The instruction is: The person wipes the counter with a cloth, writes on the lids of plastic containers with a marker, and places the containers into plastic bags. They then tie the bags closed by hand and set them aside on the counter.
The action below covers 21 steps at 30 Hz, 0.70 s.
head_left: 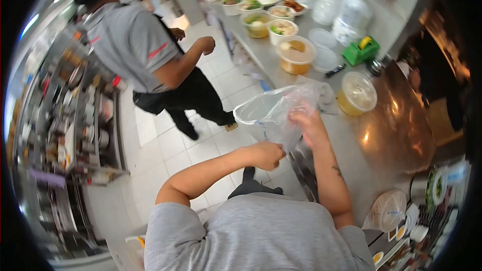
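Grey shirt [271,236] lying foremost; right hand [309,126] gripping plastic bag [268,108]; left hand [266,155] curling, hold unclear; bag possibly catching, tipping tub [295,59] by edge of counter [346,158].

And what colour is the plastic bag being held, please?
The plastic bag is clear with a whitish sheen; the head view shows it.

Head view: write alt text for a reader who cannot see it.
A person's left hand and right hand hold a clear plastic bag beside a metal counter bearing tubs of food. A co-worker in grey is at upper left.
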Available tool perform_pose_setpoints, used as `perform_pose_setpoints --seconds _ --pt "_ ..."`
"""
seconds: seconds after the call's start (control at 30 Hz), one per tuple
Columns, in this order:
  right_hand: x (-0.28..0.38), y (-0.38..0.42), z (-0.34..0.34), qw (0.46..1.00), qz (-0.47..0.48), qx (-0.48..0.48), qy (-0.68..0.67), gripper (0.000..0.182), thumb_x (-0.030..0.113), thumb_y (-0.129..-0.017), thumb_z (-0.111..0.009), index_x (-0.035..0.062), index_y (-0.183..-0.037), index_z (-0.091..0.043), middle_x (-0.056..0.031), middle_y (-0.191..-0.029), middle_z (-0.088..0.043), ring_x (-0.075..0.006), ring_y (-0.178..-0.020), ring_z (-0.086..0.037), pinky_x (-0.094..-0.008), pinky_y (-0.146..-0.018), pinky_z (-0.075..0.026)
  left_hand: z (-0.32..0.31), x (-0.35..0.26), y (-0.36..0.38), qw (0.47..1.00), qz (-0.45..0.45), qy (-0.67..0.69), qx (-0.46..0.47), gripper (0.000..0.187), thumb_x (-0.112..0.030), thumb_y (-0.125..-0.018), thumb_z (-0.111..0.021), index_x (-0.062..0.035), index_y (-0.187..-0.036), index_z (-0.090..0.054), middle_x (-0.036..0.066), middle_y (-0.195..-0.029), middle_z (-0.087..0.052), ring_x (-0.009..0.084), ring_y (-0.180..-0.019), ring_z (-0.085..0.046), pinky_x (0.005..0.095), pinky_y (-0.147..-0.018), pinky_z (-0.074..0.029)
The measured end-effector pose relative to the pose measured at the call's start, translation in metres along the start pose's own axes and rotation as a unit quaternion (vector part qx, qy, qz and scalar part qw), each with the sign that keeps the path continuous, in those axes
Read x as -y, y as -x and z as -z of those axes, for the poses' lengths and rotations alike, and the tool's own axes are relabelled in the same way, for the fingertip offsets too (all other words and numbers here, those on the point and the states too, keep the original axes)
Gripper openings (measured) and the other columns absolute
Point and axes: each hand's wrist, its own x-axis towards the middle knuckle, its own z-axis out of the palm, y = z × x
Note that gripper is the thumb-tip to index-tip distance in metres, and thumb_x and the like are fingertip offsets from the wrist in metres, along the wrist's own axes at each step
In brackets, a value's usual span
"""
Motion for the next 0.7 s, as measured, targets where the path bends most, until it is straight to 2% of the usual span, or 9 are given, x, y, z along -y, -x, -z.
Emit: perform_pose_setpoints --seconds 0.03,0.1,0.13,0.23,0.33,0.43,0.53,0.6,0.7 --pt "-0.006 0.006 -0.021 1.0 0.011 0.005 0.014 0.042 0.008 -0.078 -0.058 0.0037 -0.119 -0.05 -0.0058 -0.096 -0.06 -0.0204 -0.09 -0.058 -0.0317 -0.079 -0.046 -0.005 0.005 0.026 0.997 0.037 0.031 -0.053 0.021 -0.02 -0.081 -0.051 -0.0007 -0.087 -0.058 0.016 -0.09 -0.057 0.0328 -0.083 -0.059 0.039 -0.069 -0.047" --pt "-0.018 0.017 -0.053 0.993 0.082 0.0 0.084 0.048 0.006 -0.077 -0.058 0.0032 -0.124 -0.046 -0.0049 -0.096 -0.058 -0.0173 -0.091 -0.056 -0.0296 -0.083 -0.045 -0.008 0.008 0.086 0.907 0.12 0.372 -0.159 0.023 -0.023 -0.085 -0.051 -0.0025 -0.094 -0.058 0.015 -0.095 -0.058 0.0292 -0.084 -0.06 0.0374 -0.069 -0.048" --pt "-0.026 0.024 -0.068 0.986 0.117 -0.008 0.115 0.052 0.005 -0.077 -0.058 0.003 -0.127 -0.044 -0.0044 -0.096 -0.057 -0.0158 -0.092 -0.055 -0.0286 -0.085 -0.044 -0.011 0.008 0.112 0.813 0.148 0.525 -0.204 0.025 -0.025 -0.087 -0.051 -0.0035 -0.097 -0.057 0.014 -0.098 -0.058 0.0274 -0.084 -0.06 0.0366 -0.069 -0.049" --pt "-0.058 0.043 -0.118 0.945 0.168 0.144 0.24 0.056 0.007 -0.077 -0.06 0.003 -0.13 -0.041 -0.005 -0.103 -0.054 -0.0174 -0.101 -0.051 -0.03 -0.092 -0.04 -0.038 0.012 0.166 0.492 0.029 0.809 -0.321 0.025 -0.022 -0.088 -0.053 -0.0037 -0.105 -0.055 0.012 -0.099 -0.059 0.0208 -0.085 -0.06 0.0337 -0.069 -0.05" --pt "-0.057 0.069 -0.19 0.887 0.166 0.34 0.266 0.061 0.012 -0.078 -0.064 0.0042 -0.132 -0.037 -0.0071 -0.114 -0.051 -0.0182 -0.113 -0.044 -0.0315 -0.098 -0.033 -0.077 0.048 0.2 0.454 0.106 0.731 -0.498 0.025 -0.021 -0.088 -0.054 -0.0013 -0.104 -0.055 0.011 -0.098 -0.06 0.0181 -0.083 -0.059 0.0325 -0.069 -0.051" --pt "-0.09 0.072 -0.235 0.929 -0.146 0.327 -0.097 0.066 0.018 -0.077 -0.067 0.0052 -0.133 -0.035 -0.0076 -0.122 -0.047 -0.0182 -0.121 -0.037 -0.033 -0.102 -0.029 -0.094 0.059 0.253 0.534 0.184 0.536 -0.627 0.023 -0.015 -0.085 -0.059 0.0002 -0.101 -0.055 0.008 -0.088 -0.06 0.0156 -0.074 -0.057 0.0283 -0.067 -0.047" --pt "-0.119 0.07 -0.293 0.948 -0.161 0.269 0.05 0.069 0.026 -0.075 -0.071 0.0091 -0.132 -0.037 -0.0093 -0.122 -0.049 -0.0195 -0.12 -0.039 -0.035 -0.096 -0.036 -0.104 0.053 0.308 0.598 0.255 0.387 -0.654 0.022 -0.012 -0.081 -0.064 0.0013 -0.095 -0.055 0.006 -0.082 -0.058 0.014 -0.073 -0.054 0.0285 -0.067 -0.044" --pt "-0.141 0.082 -0.334 0.943 -0.061 0.297 0.139 0.064 0.027 -0.078 -0.067 0.0082 -0.131 -0.038 -0.0115 -0.12 -0.05 -0.0226 -0.115 -0.045 -0.0369 -0.093 -0.039 -0.119 0.051 0.333 0.62 0.267 0.319 -0.666 0.021 -0.012 -0.081 -0.064 0.0013 -0.093 -0.054 0.006 -0.078 -0.058 0.0132 -0.073 -0.053 0.0284 -0.067 -0.044" --pt "-0.181 0.084 -0.369 0.907 -0.06 0.28 0.309 0.05 0.022 -0.082 -0.059 0.0055 -0.126 -0.044 -0.0141 -0.115 -0.053 -0.027 -0.106 -0.053 -0.0407 -0.087 -0.044 -0.138 0.066 0.376 0.55 0.219 0.467 -0.657 0.013 -0.008 -0.079 -0.064 -0.0036 -0.086 -0.054 0.004 -0.076 -0.057 0.0106 -0.069 -0.053 0.0253 -0.063 -0.042"
